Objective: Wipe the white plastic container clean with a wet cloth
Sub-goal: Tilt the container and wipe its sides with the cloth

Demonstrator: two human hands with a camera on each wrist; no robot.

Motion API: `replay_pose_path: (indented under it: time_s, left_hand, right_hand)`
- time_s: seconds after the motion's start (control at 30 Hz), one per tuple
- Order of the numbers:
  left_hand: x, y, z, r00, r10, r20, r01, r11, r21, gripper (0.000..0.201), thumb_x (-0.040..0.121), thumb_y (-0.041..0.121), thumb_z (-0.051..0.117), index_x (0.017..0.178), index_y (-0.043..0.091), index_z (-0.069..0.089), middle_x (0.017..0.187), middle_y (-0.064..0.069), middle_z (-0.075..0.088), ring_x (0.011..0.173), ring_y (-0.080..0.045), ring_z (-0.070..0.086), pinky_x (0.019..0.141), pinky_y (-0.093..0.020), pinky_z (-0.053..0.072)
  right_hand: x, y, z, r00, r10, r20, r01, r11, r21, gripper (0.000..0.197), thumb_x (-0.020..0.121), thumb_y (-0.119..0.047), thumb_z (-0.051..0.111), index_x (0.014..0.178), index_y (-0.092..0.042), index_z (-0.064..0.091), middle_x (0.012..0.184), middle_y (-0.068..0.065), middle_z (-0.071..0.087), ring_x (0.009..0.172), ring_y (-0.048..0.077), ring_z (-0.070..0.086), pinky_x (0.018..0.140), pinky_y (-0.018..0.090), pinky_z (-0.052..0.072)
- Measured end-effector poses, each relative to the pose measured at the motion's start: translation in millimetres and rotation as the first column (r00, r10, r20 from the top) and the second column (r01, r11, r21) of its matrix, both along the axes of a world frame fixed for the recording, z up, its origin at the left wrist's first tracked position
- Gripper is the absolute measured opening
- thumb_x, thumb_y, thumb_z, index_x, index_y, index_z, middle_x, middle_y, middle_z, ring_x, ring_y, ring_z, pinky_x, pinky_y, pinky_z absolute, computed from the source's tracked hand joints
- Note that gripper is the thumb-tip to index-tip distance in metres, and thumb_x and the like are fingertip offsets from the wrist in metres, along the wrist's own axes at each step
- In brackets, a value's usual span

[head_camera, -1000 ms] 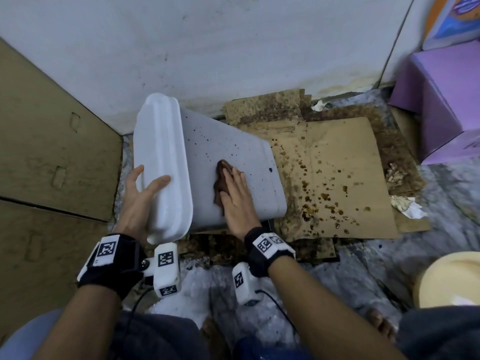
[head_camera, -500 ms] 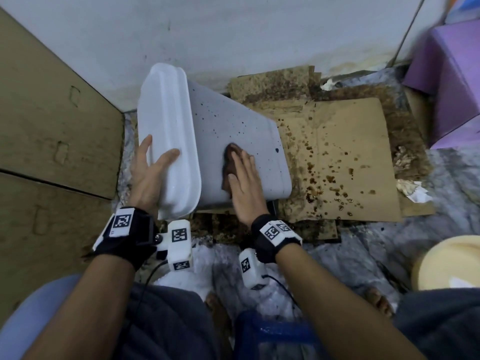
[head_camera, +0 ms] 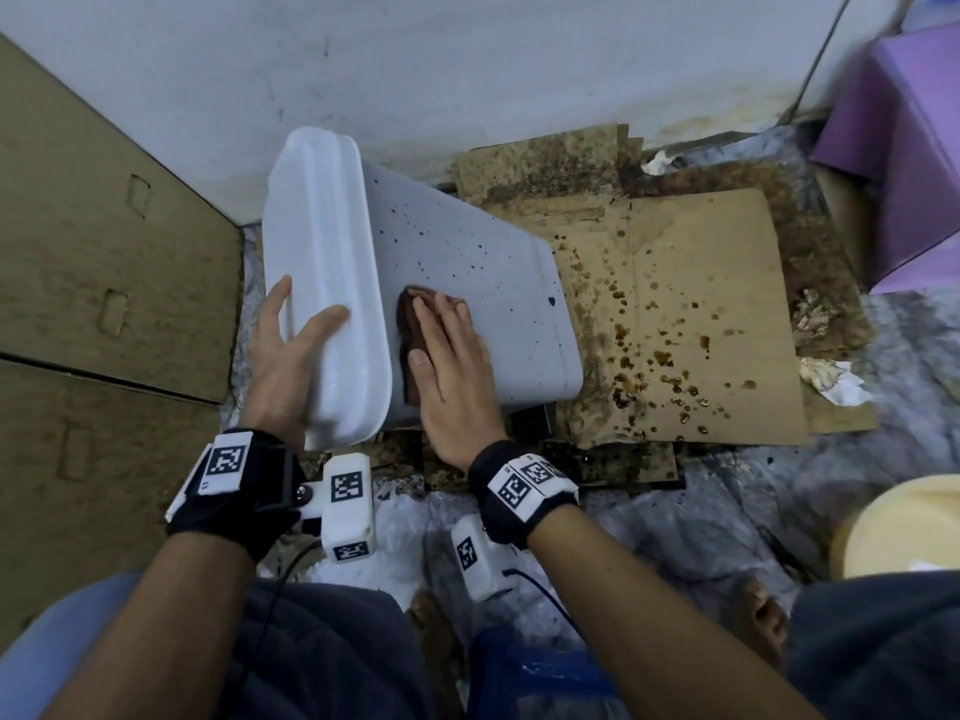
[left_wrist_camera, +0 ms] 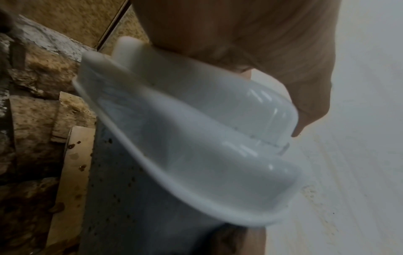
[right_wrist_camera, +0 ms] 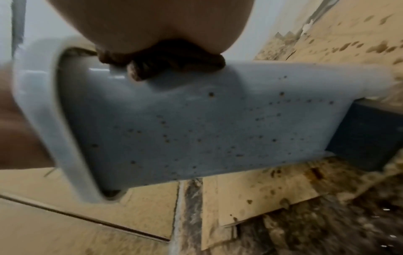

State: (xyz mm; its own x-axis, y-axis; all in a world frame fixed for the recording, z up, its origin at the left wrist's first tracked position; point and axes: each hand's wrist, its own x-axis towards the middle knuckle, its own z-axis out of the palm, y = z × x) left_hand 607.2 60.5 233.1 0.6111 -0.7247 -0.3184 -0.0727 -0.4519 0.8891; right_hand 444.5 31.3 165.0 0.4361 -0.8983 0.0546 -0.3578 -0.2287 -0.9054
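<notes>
The white plastic container [head_camera: 467, 252] lies on its side on the floor, with its lid [head_camera: 322, 241] to the left and dark specks over its upper wall. My left hand [head_camera: 296, 345] grips the lid end, thumb on the rim and fingers over the lid face [left_wrist_camera: 196, 138]. My right hand [head_camera: 447, 350] lies flat on the upper wall just beside the lid. It presses a dark brown wet cloth [head_camera: 408, 324] against the plastic. In the right wrist view the cloth [right_wrist_camera: 161, 63] bunches under the palm above the speckled side wall [right_wrist_camera: 196, 129].
Stained cardboard sheets [head_camera: 701, 314] lie under and to the right of the container. Cardboard panels [head_camera: 104, 252] stand at the left and a white wall [head_camera: 467, 70] behind. A purple box [head_camera: 909, 148], crumpled paper [head_camera: 831, 381] and a cream round object [head_camera: 904, 532] are at the right.
My right hand has slid the cloth across the upper wall toward the lid. The left hand keeps its hold on the lid end. The head view has shifted slightly.
</notes>
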Motion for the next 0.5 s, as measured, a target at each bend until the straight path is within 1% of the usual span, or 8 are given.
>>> replay_pose_path:
  time_s: [0.1,0.17,0.23,0.3,0.33,0.4,0.43,0.5]
  left_hand:
    - [5,2,-5,1.0,0.015,-0.011,-0.015,1.0,-0.009,0.082,0.06,0.063,0.078,0.134,0.06,0.042,0.154,0.007,0.039,0.135,-0.024,0.047,0.111,-0.056,0.038]
    - [7,4,-6,1.0,0.011,-0.014,-0.012,1.0,-0.009,0.086,0.057,0.067,0.079,0.133,0.062,0.042,0.155,0.008,0.038,0.135,-0.024,0.047,0.11,-0.056,0.038]
    - [8,4,-6,1.0,0.0,-0.024,-0.001,1.0,-0.013,0.087,0.052,0.072,0.08,0.13,0.064,0.043,0.155,0.009,0.038,0.136,-0.023,0.046,0.11,-0.057,0.038]
    - [8,4,-5,1.0,-0.002,-0.027,0.002,1.0,-0.016,0.088,0.053,0.071,0.08,0.132,0.063,0.042,0.155,0.01,0.038,0.136,-0.022,0.046,0.11,-0.057,0.038]
    - [8,4,-5,1.0,-0.002,-0.023,0.002,1.0,-0.016,0.088,0.053,0.071,0.08,0.132,0.063,0.042,0.154,0.011,0.038,0.136,-0.022,0.046,0.111,-0.056,0.038]
    - [8,3,-4,1.0,0.004,-0.017,-0.004,1.0,-0.01,0.084,0.049,0.075,0.079,0.125,0.068,0.044,0.154,0.01,0.039,0.136,-0.023,0.046,0.11,-0.056,0.038]
    - [9,4,-4,1.0,0.007,-0.017,-0.007,1.0,-0.009,0.08,0.047,0.076,0.079,0.12,0.071,0.045,0.154,0.01,0.039,0.136,-0.023,0.047,0.11,-0.056,0.039]
    - [8,4,-2,1.0,0.005,-0.022,-0.005,1.0,-0.01,0.074,0.047,0.076,0.079,0.114,0.074,0.046,0.154,0.01,0.04,0.135,-0.023,0.047,0.11,-0.055,0.039]
  right_hand:
    - [-15,-11,-27,0.996,-0.034,-0.083,0.041,0.996,0.081,0.054,0.1,-0.044,0.014,0.152,-0.032,0.01,0.162,-0.003,-0.001,0.148,0.016,-0.009,0.119,0.041,-0.003]
    - [-31,-25,-53,0.986,-0.072,-0.147,0.096,0.981,0.166,0.053,0.101,-0.042,0.015,0.152,-0.031,0.007,0.161,-0.003,-0.006,0.147,0.016,-0.013,0.12,0.042,-0.005]
    - [-46,-42,-82,0.972,-0.088,-0.219,0.142,0.959,0.246,0.052,0.103,-0.037,0.018,0.153,-0.027,0.006,0.161,0.0,-0.008,0.148,0.019,-0.013,0.121,0.046,-0.003]
    - [-55,-53,-99,0.962,-0.087,-0.26,0.166,0.941,0.296,0.053,0.104,-0.034,0.019,0.153,-0.023,0.004,0.162,0.003,-0.007,0.148,0.021,-0.012,0.12,0.048,-0.001]
    - [-56,-55,-102,0.96,-0.091,-0.265,0.174,0.936,0.306,0.053,0.104,-0.033,0.019,0.153,-0.022,0.004,0.162,0.003,-0.007,0.148,0.022,-0.012,0.12,0.047,-0.002]
    - [-51,-50,-94,0.956,-0.113,-0.27,0.195,0.933,0.301,0.055,0.103,-0.034,0.019,0.154,-0.02,0.005,0.162,0.005,-0.006,0.148,0.025,-0.01,0.12,0.043,-0.005]
    - [-46,-43,-85,0.957,-0.124,-0.263,0.199,0.939,0.281,0.056,0.101,-0.036,0.018,0.154,-0.02,0.005,0.162,0.004,-0.005,0.148,0.025,-0.01,0.12,0.043,-0.005]
    - [-35,-24,-61,0.969,-0.126,-0.214,0.175,0.958,0.229,0.058,0.099,-0.039,0.014,0.153,-0.024,0.005,0.162,0.0,-0.007,0.148,0.02,-0.013,0.118,0.042,-0.006]
